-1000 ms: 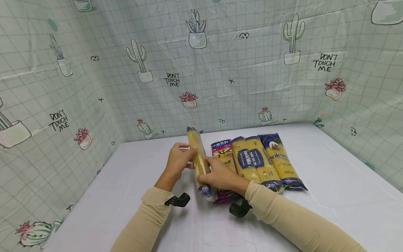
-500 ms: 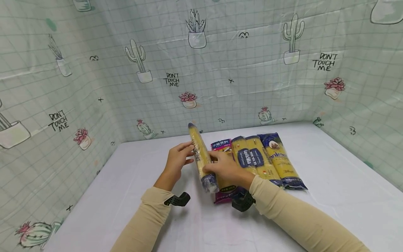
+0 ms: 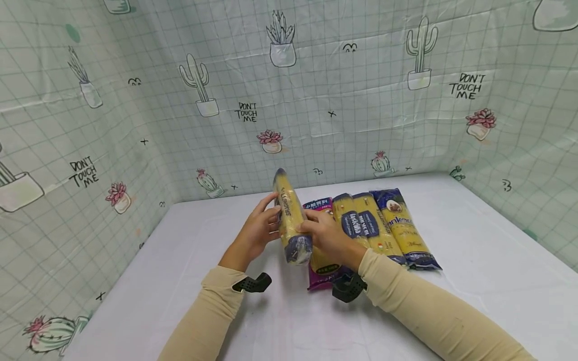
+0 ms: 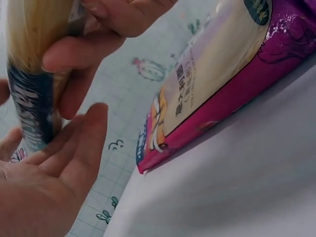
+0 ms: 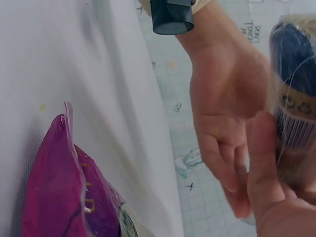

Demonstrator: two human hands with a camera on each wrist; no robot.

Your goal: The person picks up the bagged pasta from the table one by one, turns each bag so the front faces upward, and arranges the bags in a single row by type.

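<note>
A yellow pack of spaghetti [image 3: 291,208] with dark blue ends is held slantwise above the table, its printed side partly facing up in the head view. My right hand [image 3: 331,233] grips its right side, with the thumb on top. On the left, my left hand [image 3: 253,233] touches the pack with nearly straight, spread fingers. In the left wrist view, the pack's blue label [image 4: 32,108] lies between the left thumb and fingers. The right wrist view shows the right thumb [image 5: 261,153] against the blue end, with a barcode beside it. Some fingertips are hidden behind the pack.
Right of the held pack, a magenta pasta pack [image 3: 322,263] lies on the white table [image 3: 180,281], partly under the right hand. Beside it lie two yellow-and-blue spaghetti packs [image 3: 381,225], then another blue-ended pasta pack [image 3: 408,235]. A patterned curtain [image 3: 316,100] surrounds the table.
The spaghetti pack has been raised and turned, bringing its lettering into view; its near end has moved up. The right hand has shifted slightly up and right with it. The other packs stay put.
</note>
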